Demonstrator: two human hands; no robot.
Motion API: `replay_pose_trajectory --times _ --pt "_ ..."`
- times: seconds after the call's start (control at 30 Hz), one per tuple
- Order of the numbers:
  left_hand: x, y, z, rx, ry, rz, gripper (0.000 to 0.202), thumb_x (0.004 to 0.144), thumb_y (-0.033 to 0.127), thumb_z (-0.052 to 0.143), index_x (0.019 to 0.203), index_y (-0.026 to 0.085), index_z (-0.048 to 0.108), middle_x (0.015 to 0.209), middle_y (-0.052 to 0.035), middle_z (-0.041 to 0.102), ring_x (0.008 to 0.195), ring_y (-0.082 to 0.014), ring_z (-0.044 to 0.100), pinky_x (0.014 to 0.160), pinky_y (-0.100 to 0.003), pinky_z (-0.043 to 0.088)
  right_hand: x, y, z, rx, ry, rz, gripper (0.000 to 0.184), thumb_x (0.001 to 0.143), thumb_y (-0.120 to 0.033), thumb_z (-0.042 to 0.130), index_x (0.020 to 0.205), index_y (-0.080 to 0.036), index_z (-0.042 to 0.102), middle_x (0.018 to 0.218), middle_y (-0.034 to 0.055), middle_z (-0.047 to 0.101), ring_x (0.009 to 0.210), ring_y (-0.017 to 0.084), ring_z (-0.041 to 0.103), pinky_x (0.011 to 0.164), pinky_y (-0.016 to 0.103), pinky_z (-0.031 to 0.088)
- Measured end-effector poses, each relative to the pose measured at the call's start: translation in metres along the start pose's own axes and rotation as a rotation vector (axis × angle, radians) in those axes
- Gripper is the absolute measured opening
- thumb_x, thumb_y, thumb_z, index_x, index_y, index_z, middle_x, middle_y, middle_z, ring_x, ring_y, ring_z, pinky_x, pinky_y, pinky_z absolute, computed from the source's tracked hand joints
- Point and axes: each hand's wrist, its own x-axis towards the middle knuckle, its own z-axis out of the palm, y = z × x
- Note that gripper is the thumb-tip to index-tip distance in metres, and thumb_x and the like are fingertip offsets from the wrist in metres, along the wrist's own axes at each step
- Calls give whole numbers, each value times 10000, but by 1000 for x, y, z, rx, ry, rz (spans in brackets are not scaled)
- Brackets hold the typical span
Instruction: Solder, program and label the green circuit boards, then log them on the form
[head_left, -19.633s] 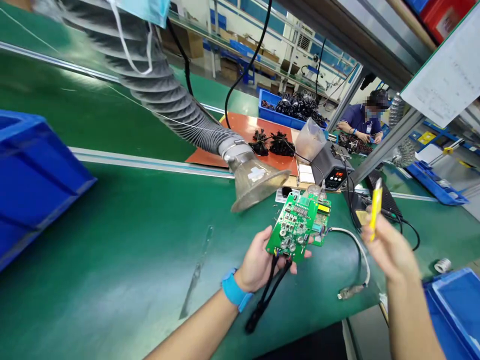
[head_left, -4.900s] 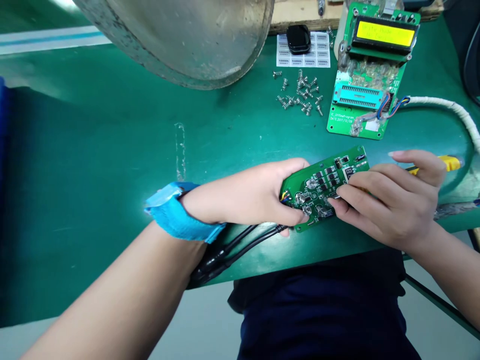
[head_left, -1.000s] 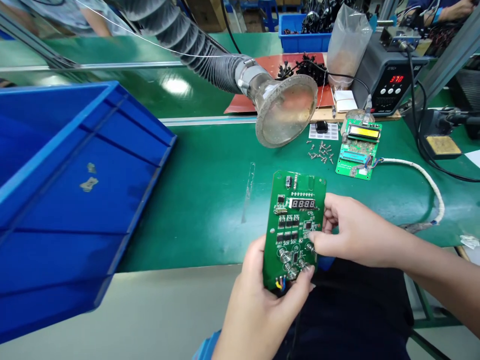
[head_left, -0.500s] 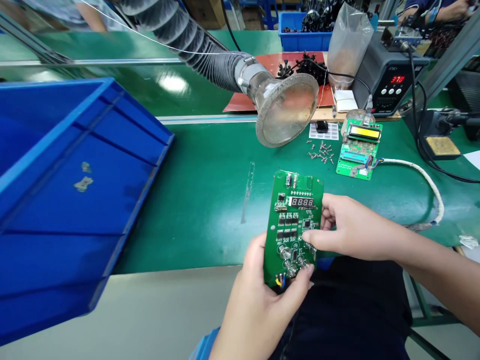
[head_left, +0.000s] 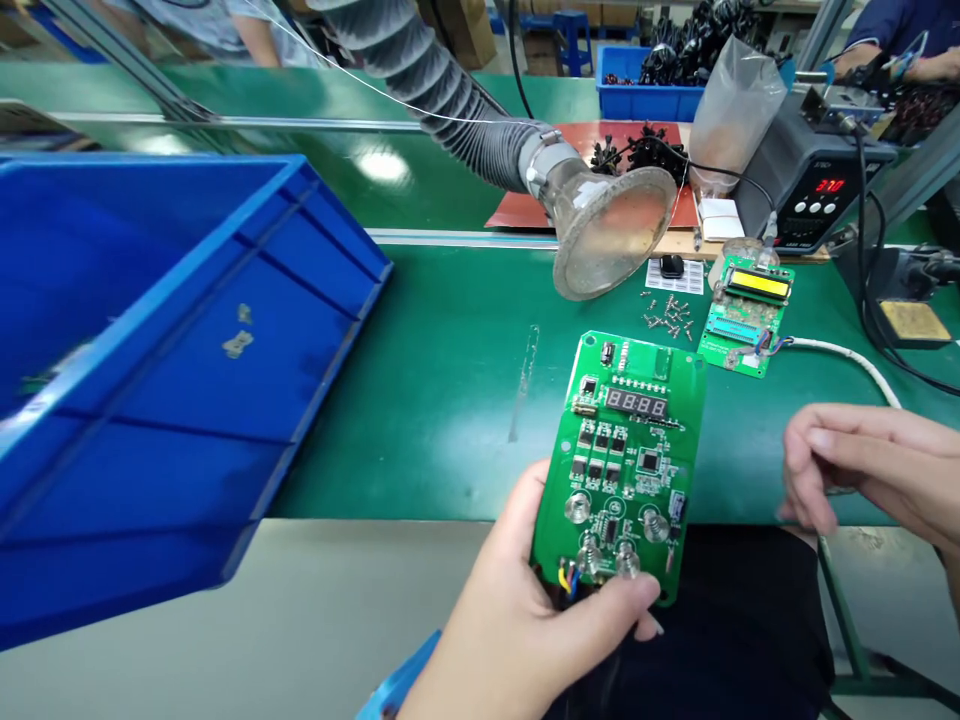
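A green circuit board (head_left: 551,490) tilts toward me above the table's front edge, component side up. It carries a four-digit display (head_left: 636,403), rows of black chips and several coiled metal springs near its lower end. My left hand (head_left: 517,610) grips the board's lower left, thumb across the bottom by the springs; coloured wires (head_left: 568,578) come off that corner. To the right, apart from the board, my right hand (head_left: 870,465) is loosely closed, thumb against the curled fingers, with nothing visible in it.
A large blue bin (head_left: 300,340) stands left. A fume extractor hood (head_left: 615,235) hangs over the table. Behind the board are loose screws (head_left: 670,315), a green tester board (head_left: 746,315) with a white cable and a soldering station (head_left: 817,195) reading 370. Other people sit across the bench.
My right hand has let go of the board and drawn away to the right. The board, still in my left hand, now faces the camera more fully. The view has shifted left.
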Motion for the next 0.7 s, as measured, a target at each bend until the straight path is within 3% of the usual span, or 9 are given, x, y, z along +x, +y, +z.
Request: replay_pose_trajectory --times 0.13,0.2,0.27,0.33,0.37,0.43,0.5,0.57,0.7 --pt "-1 0 -1 5 -14 -14 485 619 238 712 1040 238 470 615 41 664 478 -154 636 491 -235 516 -8 19 2 1 109 6 608 916 -590 276 525 -212 548 460 45 522 534 180 555 604 339 472" --pt "-1 -1 0 16 -22 -18 480 623 247 715 1038 234 473 612 40 656 483 -159 636 495 -242 514 -8 22 6 -63 181 -23 638 918 -594 256 457 -214 480 417 34 468 507 165 527 605 331 474" --pt "-2 -1 0 15 -28 -24 492 624 249 730 1046 231 477 622 33 656 487 -164 636 494 -247 510 -7 23 7 -120 248 -39 520 913 -543 372 554 -204 533 510 32 537 554 154 550 615 307 480" --pt "-2 0 0 -2 -38 -22 503 629 236 749 1051 232 476 636 27 661 489 -158 632 500 -242 506 -5 26 7 -103 352 -96 276 873 -479 516 811 -216 571 756 40 640 665 154 598 632 287 496" --pt "-2 0 1 -14 -45 -21 505 632 222 756 1051 233 474 651 25 665 493 -153 630 506 -239 506 -4 28 7 -72 419 -135 233 846 -447 575 936 -236 538 861 39 652 709 154 611 633 277 502" --pt "-1 -1 1 -38 -64 -19 500 644 192 759 1049 231 470 680 21 671 504 -143 626 517 -237 507 -3 37 8 13 507 -184 318 814 -388 639 1050 -265 466 906 22 653 724 146 620 626 259 506" --pt "2 -4 1 -71 -101 -13 505 654 162 753 1063 225 464 682 21 665 516 -136 620 532 -236 503 -2 48 15 91 457 -164 265 865 -409 565 1058 -248 482 813 16 653 681 142 620 623 262 505" --pt "7 -9 0 -137 -166 4 536 673 154 742 1117 223 450 729 6 671 570 -140 632 582 -249 509 -2 59 28 170 297 -111 301 930 -461 409 1058 -214 524 806 45 658 688 155 629 663 300 512" --pt "18 -20 0 -398 -314 49 488 754 202 629 1204 210 442 1065 -73 637 899 -214 634 821 -368 507 -1 69 69 312 -29 -102 423 938 -514 340 1092 -186 558 984 111 660 888 208 640 831 389 486"
